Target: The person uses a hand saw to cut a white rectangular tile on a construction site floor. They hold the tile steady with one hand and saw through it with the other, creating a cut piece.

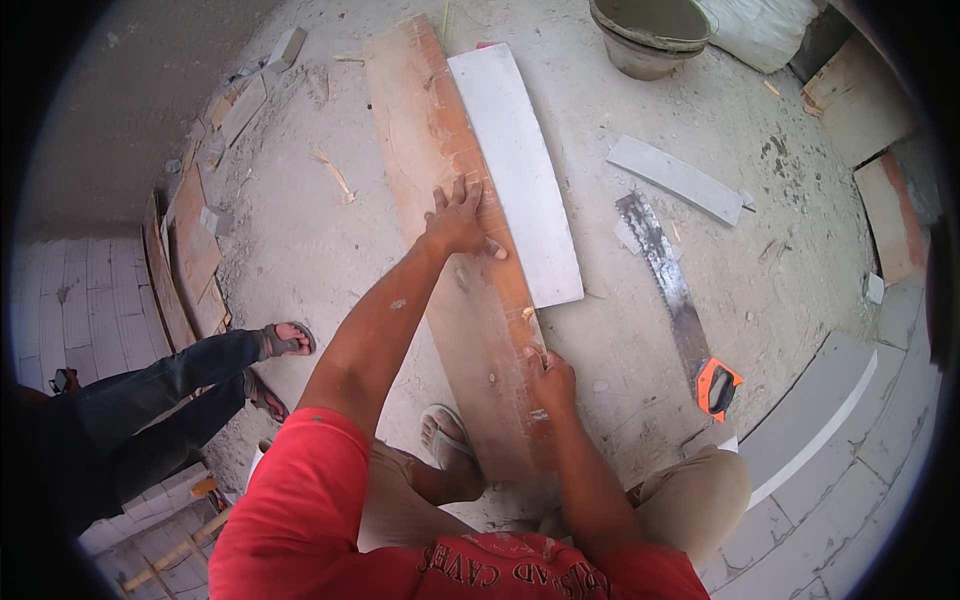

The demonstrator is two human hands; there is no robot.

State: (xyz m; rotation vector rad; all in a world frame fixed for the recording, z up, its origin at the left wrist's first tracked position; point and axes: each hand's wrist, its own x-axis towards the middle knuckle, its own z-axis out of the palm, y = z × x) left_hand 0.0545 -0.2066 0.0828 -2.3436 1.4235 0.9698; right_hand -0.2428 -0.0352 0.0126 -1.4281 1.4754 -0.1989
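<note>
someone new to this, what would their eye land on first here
Probably the long wooden board running up the middle, with the left hand spread on its face and the right hand at its right edge lower down. Next, the pale slab alongside its upper right edge. Then the saw with a bright orange handle, lying on the floor to the right.

Left head-worn fisheye; looks down over wearer's red shirt [300, 500] at nearby board [478, 305].

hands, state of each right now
Left hand: open, spread on the wooden board.
Right hand: curled at the board's right edge; grip can't be told.
</note>
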